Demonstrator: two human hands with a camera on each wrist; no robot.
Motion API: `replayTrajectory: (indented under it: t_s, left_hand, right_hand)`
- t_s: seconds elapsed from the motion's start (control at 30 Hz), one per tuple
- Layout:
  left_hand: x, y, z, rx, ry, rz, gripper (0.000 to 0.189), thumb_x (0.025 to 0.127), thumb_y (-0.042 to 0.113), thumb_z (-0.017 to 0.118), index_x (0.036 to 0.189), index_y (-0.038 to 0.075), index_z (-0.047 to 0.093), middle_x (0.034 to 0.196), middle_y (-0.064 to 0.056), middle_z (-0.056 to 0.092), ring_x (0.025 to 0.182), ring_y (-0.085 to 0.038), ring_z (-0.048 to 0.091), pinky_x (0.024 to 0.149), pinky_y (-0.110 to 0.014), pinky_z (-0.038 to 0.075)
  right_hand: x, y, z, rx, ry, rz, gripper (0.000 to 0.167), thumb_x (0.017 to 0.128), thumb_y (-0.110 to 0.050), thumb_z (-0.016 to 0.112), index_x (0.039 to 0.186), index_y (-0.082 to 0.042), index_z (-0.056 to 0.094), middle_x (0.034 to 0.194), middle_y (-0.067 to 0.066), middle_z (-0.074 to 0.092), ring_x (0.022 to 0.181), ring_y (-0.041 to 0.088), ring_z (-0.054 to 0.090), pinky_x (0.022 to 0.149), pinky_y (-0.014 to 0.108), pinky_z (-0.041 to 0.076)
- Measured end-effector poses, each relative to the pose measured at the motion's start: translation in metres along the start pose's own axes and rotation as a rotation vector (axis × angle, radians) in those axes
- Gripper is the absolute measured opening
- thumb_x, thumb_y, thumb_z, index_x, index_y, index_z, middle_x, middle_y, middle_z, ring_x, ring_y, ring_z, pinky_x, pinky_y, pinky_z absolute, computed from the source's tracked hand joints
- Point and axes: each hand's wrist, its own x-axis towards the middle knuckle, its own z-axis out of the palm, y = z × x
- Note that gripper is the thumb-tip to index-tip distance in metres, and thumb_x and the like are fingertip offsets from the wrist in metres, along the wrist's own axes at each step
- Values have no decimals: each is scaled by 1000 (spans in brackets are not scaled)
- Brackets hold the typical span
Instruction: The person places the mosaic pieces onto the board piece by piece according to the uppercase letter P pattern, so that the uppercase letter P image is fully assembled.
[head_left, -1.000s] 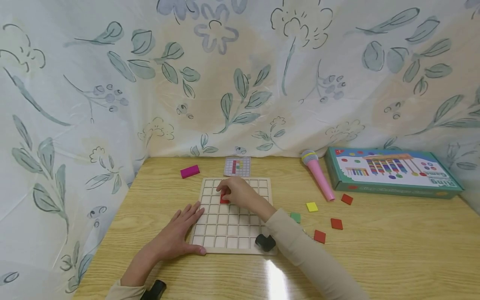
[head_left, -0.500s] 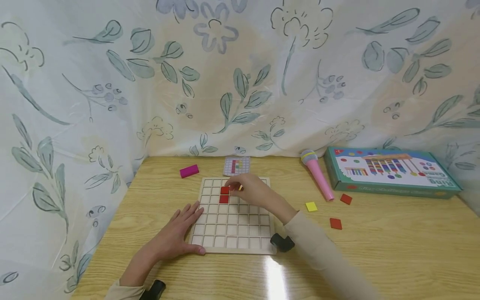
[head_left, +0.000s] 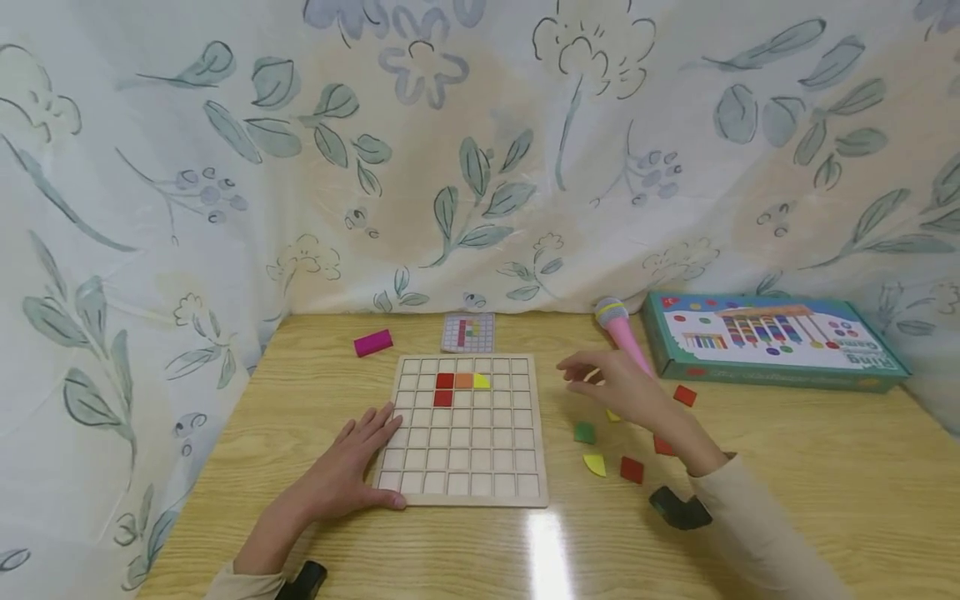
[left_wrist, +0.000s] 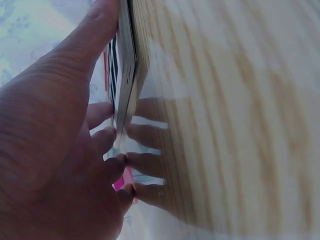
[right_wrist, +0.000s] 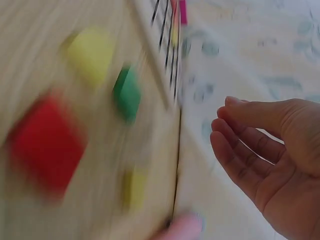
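Observation:
A wooden grid board (head_left: 462,500) lies flat on the table. Two red square tiles (head_left: 444,389) are set one above the other in its upper cells, with an orange tile (head_left: 464,381) and a yellow quarter-round tile (head_left: 481,382) beside the top one. My left hand (head_left: 352,458) rests at the board's left edge, fingers spread, thumb at the near corner. Off the board's right side, my right hand (head_left: 618,387) hovers above the table with loosely bent fingers and nothing in them. Below it lie a green tile (head_left: 584,432), a yellow quarter-round (head_left: 595,465) and a red tile (head_left: 632,470).
Behind the board lies a small pattern card (head_left: 468,333), with a magenta block (head_left: 372,343) to its left. A pink toy microphone (head_left: 626,333) and a teal game box (head_left: 772,371) stand at the back right. Another red tile (head_left: 685,395) lies near the box.
My right hand has placed a second red tile, then left the board toward the right. An orange and a yellow quarter-round tile now show in the grid. The left hand stays put.

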Motion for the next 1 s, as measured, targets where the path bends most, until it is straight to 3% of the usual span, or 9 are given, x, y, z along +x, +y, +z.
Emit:
replayTrajectory:
  t_s: [0.2,0.47,0.7,1.0]
  left_hand:
    - [-1,1,0,-3,2,8,111,70,68,74,153,7,32,162,-13,19,148,-40,13,117,-60,10]
    - [-1,1,-1,-5,7,8,112,69,67,74,153,6,32,162,-13,19,148,-40,13,118,-59,10]
    - [-1,2,-1,-4,6,3,113,69,68,74,153,6,32,162,-13,19,147,-41,13,117,-60,11]
    - [-2,3,-2,-5,9,7,112,69,66,75,153,6,32,162,-13,19,147,-40,13,118,-59,10]
  right_hand:
    - [-46,42,-36,-99,61,78,25,88,-2,71,112,3,69,95,8,72,87,21,66,74,33,58]
    - [-86,82,-71,-190,96,162,29,86,-1,71,113,7,67,109,27,68,88,39,69,69,42,59]
    - [-93,99,-70,-220,70,235,29,86,-6,73,112,5,68,111,27,67,98,46,65,80,56,55]
    - [-85,100,-61,-243,103,230,25,83,-5,77,105,3,70,98,16,71,93,37,66,81,56,54]
